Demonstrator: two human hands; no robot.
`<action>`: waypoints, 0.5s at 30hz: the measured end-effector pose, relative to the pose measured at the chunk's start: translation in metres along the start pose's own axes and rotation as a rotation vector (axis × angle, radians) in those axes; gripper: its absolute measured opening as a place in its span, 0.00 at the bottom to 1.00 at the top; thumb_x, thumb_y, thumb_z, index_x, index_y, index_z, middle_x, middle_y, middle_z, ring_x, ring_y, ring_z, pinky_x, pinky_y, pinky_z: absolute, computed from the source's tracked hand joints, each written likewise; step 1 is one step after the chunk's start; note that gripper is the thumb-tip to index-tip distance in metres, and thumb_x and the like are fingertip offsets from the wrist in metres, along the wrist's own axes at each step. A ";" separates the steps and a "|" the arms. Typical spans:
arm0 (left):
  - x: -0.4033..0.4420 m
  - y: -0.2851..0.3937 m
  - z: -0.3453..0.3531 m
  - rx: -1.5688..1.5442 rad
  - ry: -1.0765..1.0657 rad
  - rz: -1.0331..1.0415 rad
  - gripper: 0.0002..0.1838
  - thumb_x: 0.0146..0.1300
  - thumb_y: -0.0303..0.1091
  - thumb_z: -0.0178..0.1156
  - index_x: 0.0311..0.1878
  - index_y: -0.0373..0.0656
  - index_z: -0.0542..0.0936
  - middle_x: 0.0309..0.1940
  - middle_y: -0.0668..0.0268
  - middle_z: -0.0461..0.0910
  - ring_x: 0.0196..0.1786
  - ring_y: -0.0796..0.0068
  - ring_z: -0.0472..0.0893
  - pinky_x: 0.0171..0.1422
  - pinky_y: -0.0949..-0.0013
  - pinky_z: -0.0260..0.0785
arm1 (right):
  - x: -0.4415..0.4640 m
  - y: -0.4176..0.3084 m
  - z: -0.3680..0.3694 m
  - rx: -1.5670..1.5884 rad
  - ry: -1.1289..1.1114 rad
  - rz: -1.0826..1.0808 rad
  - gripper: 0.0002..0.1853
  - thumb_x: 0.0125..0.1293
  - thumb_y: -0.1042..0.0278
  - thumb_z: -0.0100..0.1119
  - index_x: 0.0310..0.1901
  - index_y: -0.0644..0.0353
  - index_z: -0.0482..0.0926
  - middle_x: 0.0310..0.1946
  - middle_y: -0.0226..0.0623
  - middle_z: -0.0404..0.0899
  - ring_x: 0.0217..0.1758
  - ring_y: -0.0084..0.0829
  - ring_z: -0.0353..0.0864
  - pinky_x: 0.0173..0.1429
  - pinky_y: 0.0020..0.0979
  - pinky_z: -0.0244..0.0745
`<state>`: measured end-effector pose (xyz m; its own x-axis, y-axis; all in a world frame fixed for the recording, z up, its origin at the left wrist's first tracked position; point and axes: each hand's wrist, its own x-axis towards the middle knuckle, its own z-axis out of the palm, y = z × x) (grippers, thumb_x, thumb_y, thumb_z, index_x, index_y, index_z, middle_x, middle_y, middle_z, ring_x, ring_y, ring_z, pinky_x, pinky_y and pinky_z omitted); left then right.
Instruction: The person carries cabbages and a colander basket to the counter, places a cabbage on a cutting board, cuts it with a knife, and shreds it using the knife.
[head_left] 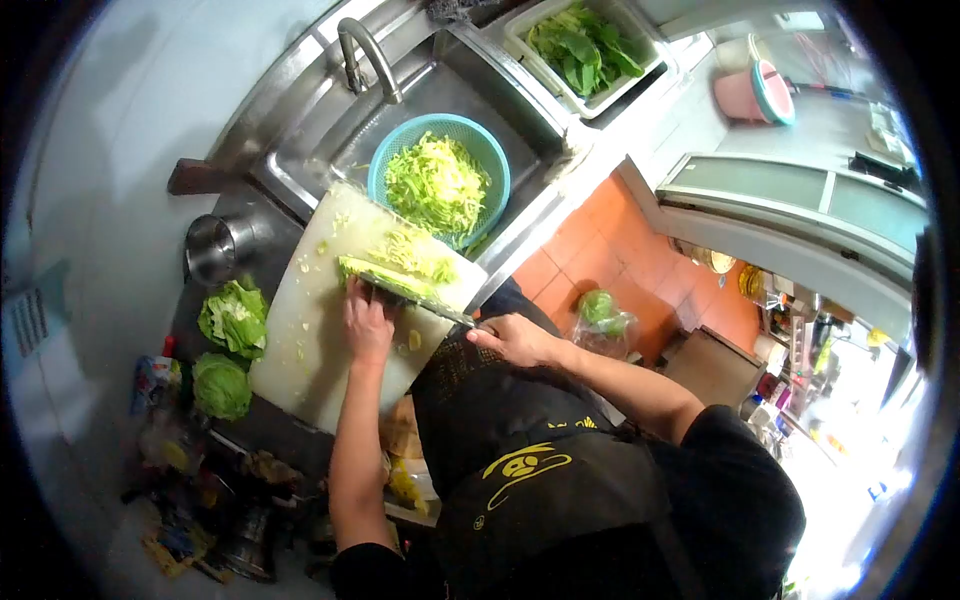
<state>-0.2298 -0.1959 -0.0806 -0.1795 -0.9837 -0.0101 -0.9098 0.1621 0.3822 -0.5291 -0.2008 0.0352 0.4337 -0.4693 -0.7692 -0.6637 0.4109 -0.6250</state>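
My right hand (512, 340) is closed round the handle of a kitchen knife (415, 294), whose blade points to the left across a white cutting board (310, 350). My left hand (368, 325) has its fingers bent against a pale green vegetable piece (352, 264) right beside the blade; the piece is partly hidden by knife and fingers. Just past the blade lies a small heap of shredded greens (415, 254). More shreds (435, 185) fill a blue colander (503, 165) in the sink, close to the board's far edge. Small scraps dot the board.
Behind the colander is a metal sink (450, 85) with a curved faucet (372, 55). A white bin (600, 100) of leafy greens stands at its right. Left of the board are a steel container (215, 248), loose leaves (235, 318) and a cabbage head (221, 386). A bagged green vegetable (598, 310) lies on the floor.
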 end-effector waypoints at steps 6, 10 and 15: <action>0.006 0.011 -0.020 0.023 -0.139 -0.027 0.30 0.54 0.33 0.75 0.59 0.41 0.74 0.60 0.48 0.71 0.70 0.36 0.68 0.73 0.43 0.67 | 0.062 0.016 0.024 -0.096 0.086 -0.029 0.35 0.78 0.35 0.47 0.40 0.67 0.83 0.33 0.60 0.82 0.42 0.57 0.84 0.48 0.50 0.76; -0.002 0.005 -0.005 -0.080 0.000 0.015 0.33 0.53 0.32 0.75 0.61 0.39 0.73 0.62 0.45 0.71 0.69 0.36 0.70 0.73 0.41 0.67 | 0.070 0.014 0.022 0.088 0.147 -0.102 0.32 0.78 0.37 0.49 0.43 0.66 0.82 0.29 0.54 0.80 0.35 0.50 0.81 0.47 0.46 0.76; -0.001 0.003 -0.006 -0.001 0.020 0.049 0.29 0.61 0.37 0.71 0.65 0.40 0.74 0.63 0.48 0.72 0.70 0.38 0.70 0.73 0.43 0.67 | 0.017 0.003 0.008 0.028 0.114 -0.052 0.32 0.78 0.39 0.49 0.38 0.66 0.81 0.29 0.57 0.80 0.36 0.55 0.82 0.45 0.48 0.76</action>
<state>-0.2305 -0.1951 -0.0743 -0.2168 -0.9758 0.0269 -0.8997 0.2104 0.3824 -0.5185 -0.2015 0.0190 0.3935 -0.5758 -0.7166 -0.6245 0.4046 -0.6680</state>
